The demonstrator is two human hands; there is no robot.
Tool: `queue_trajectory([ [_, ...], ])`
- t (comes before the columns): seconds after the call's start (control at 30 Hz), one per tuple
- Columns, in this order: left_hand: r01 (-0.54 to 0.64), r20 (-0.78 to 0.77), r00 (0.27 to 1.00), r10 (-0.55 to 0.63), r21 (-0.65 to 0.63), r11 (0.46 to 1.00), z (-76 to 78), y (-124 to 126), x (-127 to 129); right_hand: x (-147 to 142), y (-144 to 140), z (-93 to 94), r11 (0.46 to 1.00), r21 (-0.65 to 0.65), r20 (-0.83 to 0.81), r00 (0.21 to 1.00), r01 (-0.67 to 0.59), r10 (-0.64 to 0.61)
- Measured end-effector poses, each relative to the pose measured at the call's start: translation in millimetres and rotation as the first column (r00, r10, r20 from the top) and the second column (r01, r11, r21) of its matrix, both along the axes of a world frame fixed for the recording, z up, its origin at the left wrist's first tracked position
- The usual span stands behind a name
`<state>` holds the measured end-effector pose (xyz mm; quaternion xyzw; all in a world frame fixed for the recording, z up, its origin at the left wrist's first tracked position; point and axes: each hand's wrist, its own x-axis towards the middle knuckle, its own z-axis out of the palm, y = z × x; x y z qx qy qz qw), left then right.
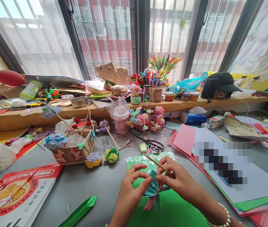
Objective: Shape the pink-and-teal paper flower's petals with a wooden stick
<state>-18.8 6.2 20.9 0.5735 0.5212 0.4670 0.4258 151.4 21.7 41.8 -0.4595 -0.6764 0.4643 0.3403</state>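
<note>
A folded teal paper flower (153,186), with pink paper strips trailing below it, sits low in the centre of the head view, pinched from both sides above a green paper sheet (171,211) that lies on the grey table (96,183). The left hand (131,189), ring on one finger, closes thumb and fingertips on the flower's left folds. The right hand (178,181), a bead bracelet at its wrist, grips the flower's right side and also holds a thin wooden stick (156,164), which slants up and to the left from the fingers. Just beyond the hands lie scissors (154,145) with black handles and a small yellow-green eraser-like block (143,147). To the left, a woven basket (73,151) holds paper flowers on sticks; a yellow-and-purple paper flower (93,159) and a green-and-yellow one (111,155) rest beside it. A folded green paper strip (79,212) lies near the bottom edge, next to a red-and-white printed bag (18,197). To the right, a stack of coloured paper (254,201) carries a white sheet and a pink square (185,138). Behind, a clear plastic cup (121,118) and a cluster of small pastel flowers (145,118) stand before a cluttered wooden window shelf (18,118), on which a black cap (219,83) rests at the right.
</note>
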Motion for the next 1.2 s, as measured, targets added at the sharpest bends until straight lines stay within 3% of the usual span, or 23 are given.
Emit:
queue_trajectory([
  [0.4,0.133,0.363,0.931,-0.032,-0.258,0.957,-6.8,8.0,-5.1,-5.2,9.5,6.1,0.995,-0.090,-0.001,0.999,-0.034,0.034],
  [0.53,0.141,0.446,0.894,-0.032,-0.214,0.967,-12.3,11.6,-3.0,-8.5,11.1,5.8,0.999,0.025,0.020,0.999,0.026,-0.027],
  [0.63,0.103,0.567,0.824,-0.008,-0.135,0.985,-16.7,14.8,-2.9,-11.7,11.4,5.9,0.980,0.160,-0.038,0.993,0.115,-0.110],
  [0.7,0.136,0.641,0.767,0.007,-0.173,0.975,-18.2,14.6,-3.0,-13.9,10.6,3.4,0.945,0.255,-0.093,0.978,0.203,-0.185],
  [0.8,0.314,0.751,0.661,-0.019,-0.253,0.915,-16.5,10.3,-1.1,-16.9,7.4,-4.8,0.843,0.409,-0.173,0.937,0.348,-0.302],
  [0.9,0.469,0.851,0.511,-0.121,-0.158,0.869,-12.2,4.8,2.7,-19.2,2.1,-13.0,0.752,0.541,-0.200,0.926,0.377,-0.320],
  [0.97,0.470,0.879,0.451,-0.152,-0.089,0.878,-9.6,2.2,4.7,-19.8,-1.3,-15.7,0.710,0.611,-0.195,0.936,0.350,-0.294],
  [1.03,0.406,0.879,0.460,-0.127,-0.080,0.910,-7.0,0.2,5.7,-19.6,-3.8,-16.7,0.675,0.667,-0.176,0.947,0.316,-0.270],
  [1.2,0.197,0.818,0.576,0.008,-0.148,0.969,2.8,-3.8,7.0,-18.5,-8.0,-16.4,0.619,0.750,-0.084,0.962,0.232,-0.259],
])
